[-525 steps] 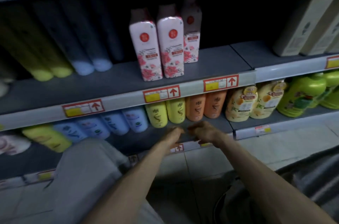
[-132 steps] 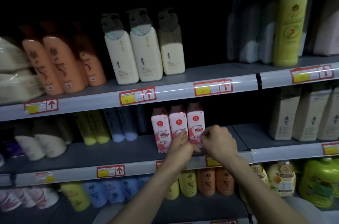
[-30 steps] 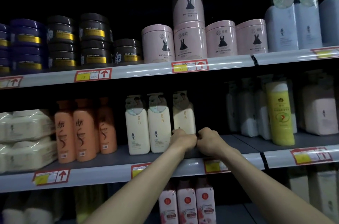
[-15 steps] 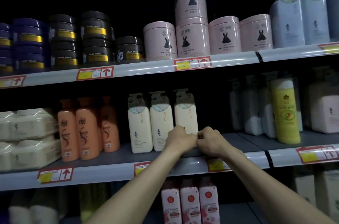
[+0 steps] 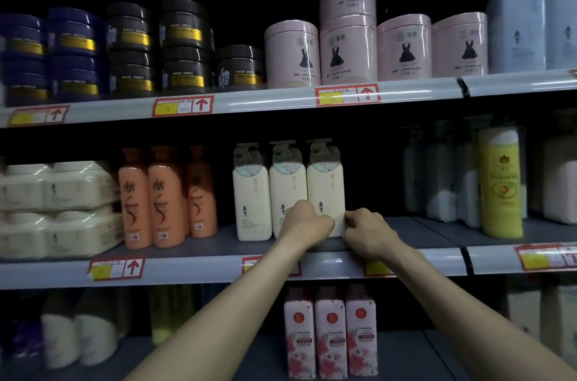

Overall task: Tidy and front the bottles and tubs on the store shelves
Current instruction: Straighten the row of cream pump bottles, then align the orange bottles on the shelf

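Hands: your left hand (image 5: 304, 221) and right hand (image 5: 367, 232) clamp the rightmost cream pump bottle (image 5: 326, 190) low down, one each side.
Purpose: probably squaring it along the shelf (image 5: 415, 232) front edge.

A shop aisle: stocked shelves (image 5: 281, 99) of bottles (image 5: 251, 199) and tubs (image 5: 292, 52) above red-bordered price tags (image 5: 182, 106).

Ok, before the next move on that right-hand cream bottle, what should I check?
1. The right cream bottle upright, label outward: ok.
2. The right hand pinches its lower right edge: ok.
3. The left hand grip: cannot tell, fingers hidden.
4. Bottle fronted to the shelf lip: not ok, bare shelf shows ahead of it.
5. Room to its right: ok, the white bottles stand well apart.
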Available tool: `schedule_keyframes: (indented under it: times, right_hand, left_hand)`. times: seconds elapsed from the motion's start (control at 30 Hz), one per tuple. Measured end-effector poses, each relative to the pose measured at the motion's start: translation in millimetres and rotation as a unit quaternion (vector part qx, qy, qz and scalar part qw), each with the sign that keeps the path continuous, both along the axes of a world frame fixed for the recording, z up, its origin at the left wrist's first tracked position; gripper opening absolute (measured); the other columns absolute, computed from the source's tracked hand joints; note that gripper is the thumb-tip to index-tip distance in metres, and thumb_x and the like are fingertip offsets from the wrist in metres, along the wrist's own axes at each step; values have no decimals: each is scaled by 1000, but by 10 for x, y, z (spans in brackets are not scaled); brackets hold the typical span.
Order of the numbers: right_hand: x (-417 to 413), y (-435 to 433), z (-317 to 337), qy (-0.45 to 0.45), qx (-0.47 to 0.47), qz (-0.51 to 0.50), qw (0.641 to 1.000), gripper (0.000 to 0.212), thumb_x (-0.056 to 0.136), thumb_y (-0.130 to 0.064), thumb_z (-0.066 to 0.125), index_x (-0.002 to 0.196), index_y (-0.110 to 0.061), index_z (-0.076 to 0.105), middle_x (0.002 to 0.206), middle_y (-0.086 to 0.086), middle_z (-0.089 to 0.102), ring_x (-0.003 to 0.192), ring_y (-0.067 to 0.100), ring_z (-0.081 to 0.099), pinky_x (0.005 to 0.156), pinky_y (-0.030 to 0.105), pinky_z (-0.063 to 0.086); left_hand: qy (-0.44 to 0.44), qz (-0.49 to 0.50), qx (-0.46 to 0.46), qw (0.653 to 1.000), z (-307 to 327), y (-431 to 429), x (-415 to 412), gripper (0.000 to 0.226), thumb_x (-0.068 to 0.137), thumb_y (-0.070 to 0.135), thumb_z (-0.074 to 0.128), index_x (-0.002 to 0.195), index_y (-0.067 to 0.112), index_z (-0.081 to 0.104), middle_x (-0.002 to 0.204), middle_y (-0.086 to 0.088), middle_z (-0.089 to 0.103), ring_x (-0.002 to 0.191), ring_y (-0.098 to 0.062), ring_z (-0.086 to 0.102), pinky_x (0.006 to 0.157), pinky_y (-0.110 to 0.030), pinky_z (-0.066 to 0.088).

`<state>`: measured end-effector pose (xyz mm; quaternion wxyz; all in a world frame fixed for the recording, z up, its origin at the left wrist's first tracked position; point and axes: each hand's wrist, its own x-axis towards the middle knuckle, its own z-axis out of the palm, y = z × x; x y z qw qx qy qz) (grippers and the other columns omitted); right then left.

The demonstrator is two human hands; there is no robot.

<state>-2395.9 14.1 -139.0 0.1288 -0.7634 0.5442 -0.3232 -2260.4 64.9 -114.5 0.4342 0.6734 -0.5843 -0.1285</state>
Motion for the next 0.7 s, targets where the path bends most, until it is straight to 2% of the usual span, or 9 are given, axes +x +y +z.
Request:
schedule_keyframes:
  times: [0.1,0.17,0.23,0.3,0.43,0.57,0.7]
  right_hand:
    - [83,137,-33,-36,-67,-36,996,36,77,-27,49,102,-15,71,102,14,70,99,42,65,79,41,54]
    - [149,263,-39,-19,-104,-67,992,31,82,-24,51,103,-14,71,106,18,69,101,44,64,78,41,50]
    - [240,406,-22,-4,-141,-76,987,33,88,-22,54,115,-15,72,112,18,69,105,43,63,81,42,51]
    - [395,560,8,-9,-180,-41,983,37,91,-21,54,123,-18,72,114,14,73,106,38,66,84,41,54]
    - [937,792,63,-13,-173,67,983,38,87,-23,52,117,-19,76,112,8,77,109,31,67,91,40,56]
    - [1609,870,83,3,-141,124,982,47,76,-32,48,112,-17,74,111,13,76,109,36,67,91,44,56]
    - [2176,799,71,9,-102,150,983,40,74,-27,50,105,-16,73,102,9,76,100,35,68,86,43,57]
  left_hand:
    - [24,-15,4,1000,-3,40,102,33,77,20,64,104,6,74,108,-8,75,106,-26,67,86,-31,56]
    - [45,-23,-7,999,7,128,206,51,80,21,65,131,12,67,133,-2,66,127,-23,59,102,-27,48]
    - [39,-19,-30,999,16,259,349,59,87,20,64,144,16,56,142,-1,59,133,-19,54,97,-19,40]
    - [35,-20,-61,997,7,394,560,54,87,20,63,141,19,60,132,-1,67,127,-16,59,95,-18,41]
    - [49,15,-97,994,-72,700,1160,42,87,17,64,129,18,68,114,1,75,104,-11,69,94,-23,51]
    - [70,87,-125,986,-165,964,1885,37,89,7,63,125,13,71,115,-2,75,110,-17,68,98,-28,51]
    - [83,151,-134,976,-235,1157,2495,36,89,4,63,123,12,71,109,-1,73,101,-12,63,87,-18,44]
